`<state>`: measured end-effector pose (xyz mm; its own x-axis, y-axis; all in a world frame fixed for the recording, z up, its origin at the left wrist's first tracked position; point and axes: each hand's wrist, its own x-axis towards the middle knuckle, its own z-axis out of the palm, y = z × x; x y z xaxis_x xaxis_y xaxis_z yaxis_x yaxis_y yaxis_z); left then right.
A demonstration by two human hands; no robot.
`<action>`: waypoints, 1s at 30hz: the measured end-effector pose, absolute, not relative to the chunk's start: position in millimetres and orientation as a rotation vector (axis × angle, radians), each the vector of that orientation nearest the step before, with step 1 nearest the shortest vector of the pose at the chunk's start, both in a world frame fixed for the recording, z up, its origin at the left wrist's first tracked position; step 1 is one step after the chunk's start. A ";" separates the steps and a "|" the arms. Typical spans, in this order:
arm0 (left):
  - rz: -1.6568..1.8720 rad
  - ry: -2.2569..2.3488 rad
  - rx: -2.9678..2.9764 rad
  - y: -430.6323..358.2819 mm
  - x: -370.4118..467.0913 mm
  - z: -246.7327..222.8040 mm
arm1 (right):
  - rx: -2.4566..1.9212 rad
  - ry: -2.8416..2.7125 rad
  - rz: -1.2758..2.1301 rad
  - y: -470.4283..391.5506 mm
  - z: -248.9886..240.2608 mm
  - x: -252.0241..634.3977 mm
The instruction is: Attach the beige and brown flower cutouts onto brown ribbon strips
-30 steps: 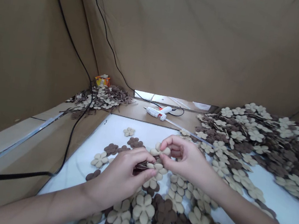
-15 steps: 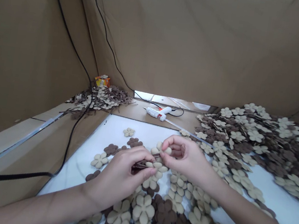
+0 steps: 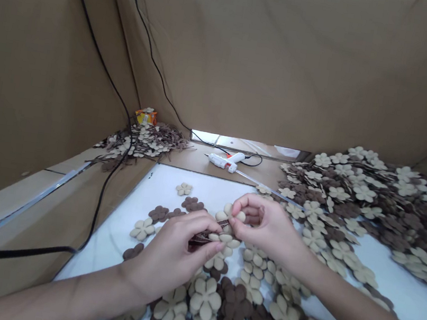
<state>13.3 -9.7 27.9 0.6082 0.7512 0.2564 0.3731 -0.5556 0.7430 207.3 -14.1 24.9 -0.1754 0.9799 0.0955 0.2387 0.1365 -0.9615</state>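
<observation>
Right hand (image 3: 262, 222) is closed in a pinch, thumb against fingertips, on the near-right petals of a cream flower (image 3: 222, 215), held above the middle of the white worktop. Left hand (image 3: 181, 238) grips a brown strip (image 3: 201, 239), folded in the hollow between thumb and forefinger. Its visible length slants from that hollow towards the far right, its outer end reaching the pinched flower; whether the two are joined I cannot tell. So the flower lies just beyond the left fingertips, on the strip's long axis, with the right hand nearer to it. A second cream flower (image 3: 230, 241) sits right beside the left thumb tip, below the first; what supports it is hidden.

Beneath and around, loose cream and brown flowers (image 3: 205, 299) crowd towards the near edge of the worktop (image 3: 210, 183), with a few along its left side. Beyond the far edge a white glue gun (image 3: 223, 162) lies on cardboard. A large flower heap (image 3: 364, 193) fills the far right corner, and a smaller pile (image 3: 148, 139) lies outside the far left corner, against an orange packet (image 3: 146, 117)
</observation>
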 end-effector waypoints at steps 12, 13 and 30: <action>0.760 0.890 2.120 -9.5 12.3 29.0 | -1.091 -1.603 1.134 -15.5 36.9 210.2; 0.749 0.885 2.094 -9.2 12.3 29.4 | -1.080 -1.604 1.144 -15.4 36.0 210.0; 0.502 0.499 0.819 30.4 -0.4 34.8 | -1.012 -1.776 1.158 -16.2 38.8 212.8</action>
